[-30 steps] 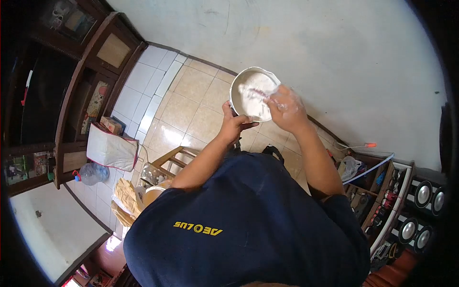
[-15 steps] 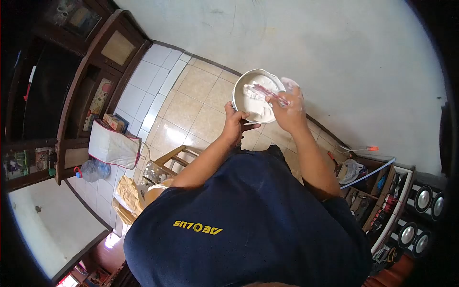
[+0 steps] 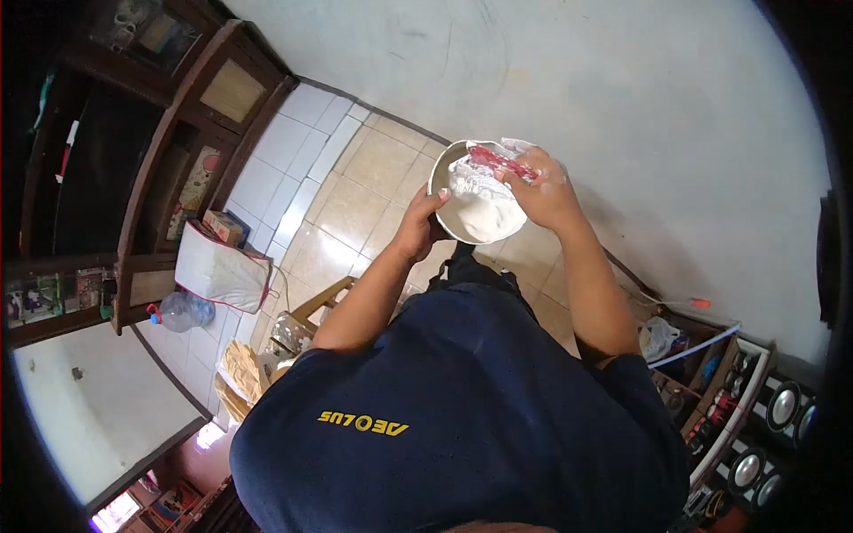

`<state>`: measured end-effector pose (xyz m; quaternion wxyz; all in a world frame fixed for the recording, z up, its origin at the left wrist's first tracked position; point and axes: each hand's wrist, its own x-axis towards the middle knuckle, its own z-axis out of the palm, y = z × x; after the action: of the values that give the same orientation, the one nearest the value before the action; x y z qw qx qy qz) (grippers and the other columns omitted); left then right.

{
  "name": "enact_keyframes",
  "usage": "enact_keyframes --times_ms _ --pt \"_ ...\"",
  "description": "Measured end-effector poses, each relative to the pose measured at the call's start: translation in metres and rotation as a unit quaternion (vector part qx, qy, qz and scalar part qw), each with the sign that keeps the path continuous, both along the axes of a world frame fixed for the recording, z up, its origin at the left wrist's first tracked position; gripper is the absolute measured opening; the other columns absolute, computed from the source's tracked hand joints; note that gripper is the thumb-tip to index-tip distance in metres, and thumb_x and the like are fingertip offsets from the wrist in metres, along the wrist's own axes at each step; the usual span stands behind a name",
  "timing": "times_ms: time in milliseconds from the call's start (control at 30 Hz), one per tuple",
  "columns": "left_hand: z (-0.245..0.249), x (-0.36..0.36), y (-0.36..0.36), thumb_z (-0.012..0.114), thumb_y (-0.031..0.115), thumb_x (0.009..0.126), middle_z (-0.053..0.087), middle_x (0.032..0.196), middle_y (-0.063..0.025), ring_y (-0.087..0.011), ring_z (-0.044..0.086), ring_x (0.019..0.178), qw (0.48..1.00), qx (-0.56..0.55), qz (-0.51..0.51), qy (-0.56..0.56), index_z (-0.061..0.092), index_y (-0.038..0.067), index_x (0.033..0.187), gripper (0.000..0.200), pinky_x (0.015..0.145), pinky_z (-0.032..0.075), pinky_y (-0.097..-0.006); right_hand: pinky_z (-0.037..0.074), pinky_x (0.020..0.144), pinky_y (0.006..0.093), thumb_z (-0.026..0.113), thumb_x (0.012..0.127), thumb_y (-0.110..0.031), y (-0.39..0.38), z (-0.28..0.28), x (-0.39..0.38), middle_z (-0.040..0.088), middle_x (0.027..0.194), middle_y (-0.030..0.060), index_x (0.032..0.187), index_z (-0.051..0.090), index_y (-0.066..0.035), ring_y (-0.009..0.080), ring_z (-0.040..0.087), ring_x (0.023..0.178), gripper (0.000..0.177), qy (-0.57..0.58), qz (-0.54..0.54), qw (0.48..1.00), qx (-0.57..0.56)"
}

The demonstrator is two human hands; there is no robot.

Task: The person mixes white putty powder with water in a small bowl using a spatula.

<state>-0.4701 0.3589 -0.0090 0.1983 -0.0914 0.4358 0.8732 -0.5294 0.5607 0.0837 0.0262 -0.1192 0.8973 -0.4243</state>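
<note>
A round pale bowl (image 3: 436,175) is held up in front of my body, with wet white paste (image 3: 482,211) inside. My left hand (image 3: 419,227) grips its left rim, the thumb over the edge and the fingers hidden beneath. At the bowl's upper right, my right hand (image 3: 547,195) is closed on a flat red tool (image 3: 490,161) smeared with white. Its exact kind I cannot make out. White paste also coats the fingers of this hand.
A pale wall (image 3: 640,115) rises beyond the bowl. To the left are a dark wooden cabinet (image 3: 182,115), a white cover (image 3: 220,271) and a large plastic bottle (image 3: 184,312). A wooden stool (image 3: 327,302) and brown paper (image 3: 240,369) are nearby; speakers (image 3: 784,404) stand right.
The red tool has shifted up toward the bowl's far rim, showing more of its red. The bowl has come slightly nearer my body and tilted, and the paste has been moved about.
</note>
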Motion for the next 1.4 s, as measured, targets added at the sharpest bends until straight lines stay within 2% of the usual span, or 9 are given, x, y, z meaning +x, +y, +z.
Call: enact_keyframes --times_ms 100,167,433,533,767,967,1167,1300,1400 --pt "0.003 -0.032 -0.002 0.056 0.034 0.084 0.049 0.127 -0.0149 -0.0299 0.058 0.109 0.999 0.031 -0.006 -0.037 0.028 0.011 0.141 0.067 0.079 0.056 -0.0488 0.047 0.090 0.0383 0.069 0.081 -0.024 0.002 0.003 -0.033 0.064 0.110 0.0188 0.086 0.070 -0.001 0.0355 0.060 0.103 0.023 0.012 0.059 0.998 -0.004" --pt "0.006 -0.053 0.000 0.055 0.033 0.083 0.048 0.130 -0.0133 -0.0311 0.056 0.113 1.000 0.011 0.008 -0.006 0.028 0.014 0.142 0.067 0.082 0.055 -0.0515 0.046 0.092 0.0421 0.066 0.081 -0.019 0.004 0.002 -0.046 0.066 0.102 0.0175 0.083 0.070 -0.004 0.0342 0.061 0.102 0.016 0.199 0.117 0.970 0.070" --pt "0.028 -0.123 0.018 0.057 0.021 0.080 0.046 0.130 -0.0132 -0.0321 0.053 0.117 0.997 0.030 0.067 0.006 0.025 0.014 0.142 0.071 0.087 0.050 -0.0586 0.044 0.095 0.0422 0.062 0.073 -0.010 -0.008 0.013 -0.101 0.066 0.102 0.0144 0.098 0.066 -0.001 0.0300 0.062 0.101 0.027 0.277 0.143 0.946 0.085" --pt "0.018 -0.138 0.017 0.057 0.022 0.080 0.047 0.129 -0.0136 -0.0320 0.054 0.115 0.996 0.029 0.085 -0.006 0.025 0.014 0.142 0.070 0.088 0.050 -0.0584 0.047 0.091 0.0442 0.061 0.074 -0.007 -0.020 -0.011 -0.128 0.067 0.094 0.0141 0.088 0.067 -0.002 0.0331 0.064 0.092 0.016 0.335 0.152 0.925 0.092" --pt "0.009 -0.175 -0.017 0.055 0.018 0.083 0.046 0.130 -0.0135 -0.0311 0.055 0.114 0.996 0.048 0.070 -0.002 0.028 0.011 0.138 0.063 0.086 0.053 -0.0565 0.050 0.086 0.0426 0.062 0.074 -0.009 -0.034 -0.015 -0.150 0.066 0.094 0.0152 0.088 0.067 -0.003 0.0328 0.064 0.092 0.016 0.231 0.182 0.952 0.089" --pt "0.008 -0.210 -0.069 0.055 0.012 0.083 0.045 0.131 -0.0121 -0.0295 0.053 0.117 0.996 0.087 0.016 0.008 0.027 0.015 0.140 0.063 0.087 0.053 -0.0540 0.044 0.054 0.0386 0.065 0.084 -0.015 -0.081 0.008 -0.181 0.059 0.065 0.0166 0.074 0.063 0.002 0.0320 0.057 0.055 0.020 0.118 -0.004 0.991 -0.054" --pt "0.012 -0.232 -0.112 0.062 0.016 0.081 0.044 0.132 -0.0135 -0.0320 0.052 0.118 0.999 0.051 -0.014 0.001 0.024 0.015 0.141 0.071 0.089 0.051 -0.0554 0.040 0.053 0.0323 0.066 0.084 -0.016 -0.126 0.011 -0.206 0.057 0.062 0.0137 0.080 0.066 0.001 0.0211 0.045 0.051 0.017 -0.023 -0.148 0.987 -0.057" --pt "0.006 -0.241 -0.130 0.062 0.015 0.082 0.044 0.132 -0.0135 -0.0320 0.052 0.119 0.997 0.073 -0.025 0.000 0.024 0.017 0.141 0.071 0.088 0.052 -0.0542 0.042 0.055 0.0345 0.065 0.084 -0.016 -0.155 -0.004 -0.213 0.059 0.063 0.0148 0.080 0.066 0.000 0.0238 0.051 0.054 0.016 -0.061 -0.144 0.982 -0.106" --pt "0.002 -0.244 -0.141 0.061 0.013 0.083 0.043 0.133 -0.0135 -0.0319 0.052 0.118 0.996 0.086 -0.037 0.001 0.022 0.018 0.141 0.070 0.088 0.053 -0.0532 0.046 0.059 0.0389 0.064 0.084 -0.017 -0.172 0.004 -0.215 0.062 0.068 0.0167 0.080 0.065 0.000 0.0305 0.059 0.060 0.018 -0.066 -0.194 0.979 0.014"
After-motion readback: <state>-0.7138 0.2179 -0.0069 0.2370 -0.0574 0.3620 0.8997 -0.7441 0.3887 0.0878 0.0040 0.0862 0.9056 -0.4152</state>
